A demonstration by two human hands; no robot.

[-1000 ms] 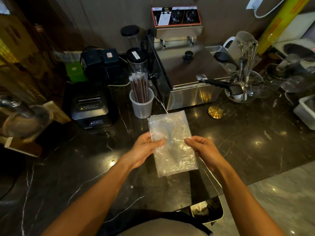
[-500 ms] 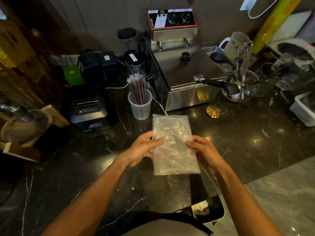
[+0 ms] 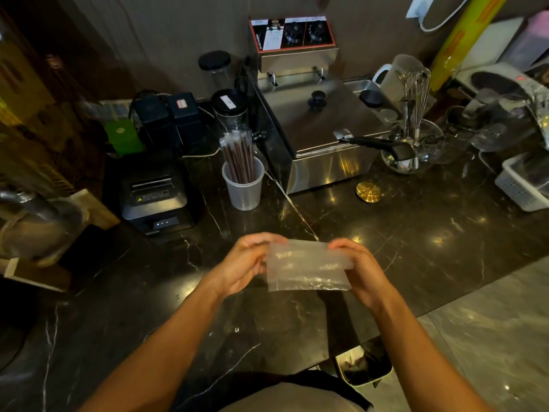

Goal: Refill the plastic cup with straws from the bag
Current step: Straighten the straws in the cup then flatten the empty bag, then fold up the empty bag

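A clear plastic bag, empty-looking and folded over on itself, hangs above the dark marble counter. My left hand pinches its left edge and my right hand pinches its right edge. Beyond the hands stands the translucent plastic cup, upright, with a bundle of dark wrapped straws standing in it.
A black receipt printer sits left of the cup and a steel fryer right of it. A gold disc, a glass bowl with a whisk and a white basket lie to the right. A bin stands below the counter edge.
The bag was held flat and long; now its far end is folded toward me, so it looks half as tall. Both hands have stayed on its edges and drawn a little nearer.
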